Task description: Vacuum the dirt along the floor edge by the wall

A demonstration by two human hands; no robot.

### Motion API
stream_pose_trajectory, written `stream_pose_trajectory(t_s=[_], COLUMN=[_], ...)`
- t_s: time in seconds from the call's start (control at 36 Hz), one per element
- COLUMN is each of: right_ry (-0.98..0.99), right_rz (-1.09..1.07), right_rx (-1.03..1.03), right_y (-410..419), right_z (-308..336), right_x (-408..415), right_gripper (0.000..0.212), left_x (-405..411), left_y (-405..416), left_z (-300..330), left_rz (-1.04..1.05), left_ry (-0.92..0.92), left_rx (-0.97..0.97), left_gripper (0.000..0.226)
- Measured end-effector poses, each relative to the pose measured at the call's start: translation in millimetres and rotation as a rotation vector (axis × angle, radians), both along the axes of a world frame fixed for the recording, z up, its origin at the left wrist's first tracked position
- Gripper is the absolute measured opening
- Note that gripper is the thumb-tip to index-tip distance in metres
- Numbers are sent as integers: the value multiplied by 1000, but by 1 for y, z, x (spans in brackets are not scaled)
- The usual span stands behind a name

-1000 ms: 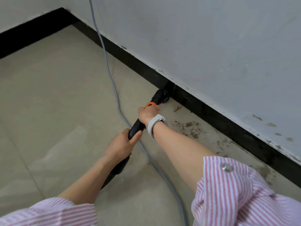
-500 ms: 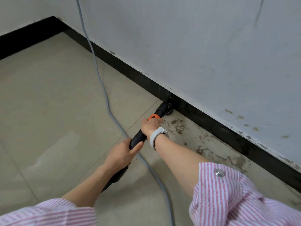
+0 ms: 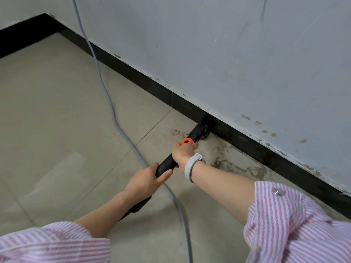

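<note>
A black vacuum wand [image 3: 167,165] with an orange collar [image 3: 186,141] points at the wall's foot. Its round nozzle [image 3: 201,131] sits on the floor against the black skirting board [image 3: 252,147]. My right hand [image 3: 183,152], with a white wristband, grips the wand just behind the collar. My left hand [image 3: 147,179] grips the wand lower down, where the ribbed hose [image 3: 135,206] begins. Brown dirt stains [image 3: 237,166] spread over the beige floor along the skirting, to the right of the nozzle.
A grey power cable [image 3: 114,114] hangs down the wall at the upper left, runs over the tiles and passes under my arms. The grey wall [image 3: 228,54] is scuffed and spotted. The room's corner lies at the far left.
The nozzle has slid along the skirting away from the corner, onto the stained patch. Both hands keep the same grip, and the view has shifted with them.
</note>
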State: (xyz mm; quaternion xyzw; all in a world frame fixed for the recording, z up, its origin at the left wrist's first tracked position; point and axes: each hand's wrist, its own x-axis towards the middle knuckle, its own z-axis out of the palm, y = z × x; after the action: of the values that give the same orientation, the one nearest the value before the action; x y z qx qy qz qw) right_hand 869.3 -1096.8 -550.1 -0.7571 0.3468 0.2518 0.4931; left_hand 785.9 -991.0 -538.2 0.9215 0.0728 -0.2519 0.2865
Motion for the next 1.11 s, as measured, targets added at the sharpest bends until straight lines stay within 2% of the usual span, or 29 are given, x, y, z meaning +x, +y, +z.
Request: stream_pose_trajectory(t_s=[0.39, 0.56, 0.67, 0.86, 1.11], right_ry=[27, 43, 41, 6, -77], right_rz=[-222, -319, -358, -315, -87], right_rx=[-29, -38, -31, -42, 62], right_y=[-49, -69, -81, -80, -10], right_z=[-7, -8, -6, 1, 18], right_x=[-29, -43, -48, -49, -40], right_gripper=[54, 64, 61, 58, 56], left_x=[-12, -17, -18, -18, -29], left_y=[-35, -52, -62, -58, 3], left_z=[-3, -4, -3, 4, 12], left_rz=[-179, -272, -301, -313, -105], left_ry=[20, 40, 40, -18, -105], left_rx=[47, 23, -3, 33, 150], left_gripper=[45, 42, 39, 45, 48])
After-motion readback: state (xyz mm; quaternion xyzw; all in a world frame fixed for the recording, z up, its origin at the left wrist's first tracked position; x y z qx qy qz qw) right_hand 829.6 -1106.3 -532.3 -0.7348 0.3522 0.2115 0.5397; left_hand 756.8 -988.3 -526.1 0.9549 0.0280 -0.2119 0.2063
